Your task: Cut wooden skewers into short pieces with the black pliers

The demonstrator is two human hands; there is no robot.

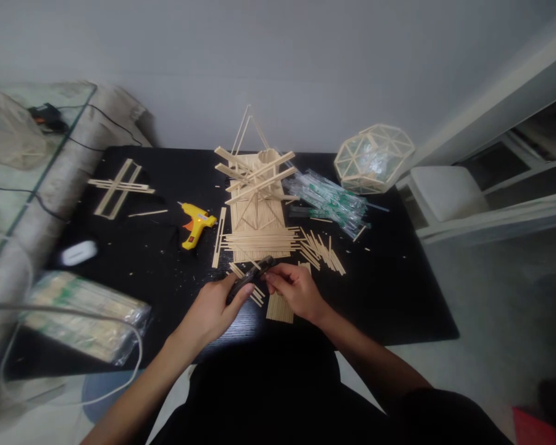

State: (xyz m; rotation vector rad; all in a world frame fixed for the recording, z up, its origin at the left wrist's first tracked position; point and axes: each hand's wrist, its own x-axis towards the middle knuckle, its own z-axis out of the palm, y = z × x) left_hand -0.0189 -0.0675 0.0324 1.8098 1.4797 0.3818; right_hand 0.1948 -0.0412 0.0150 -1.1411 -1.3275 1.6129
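My left hand [217,304] is closed around a dark hand tool [252,277]. It looks like pliers or cutters, but blur hides the exact kind. By the tool's far end, my right hand [299,290] has its fingers pinched together; what is in them cannot be made out. Short wooden sticks [258,296] lie beneath the tool. Just beyond both hands, a pile of longer sticks [262,240] rests across a flat panel of joined sticks [259,213]. A smaller stick panel [280,308] lies under my right hand.
A yellow glue gun [195,225] lies left of the panel. Crossed stick frames [120,186] lie farther left, above a bagged stick pack [86,315]. On the right are loose sticks [324,250], plastic wrappers [331,201] and a domed stick frame [374,159]. A white cable [141,346] hangs front left.
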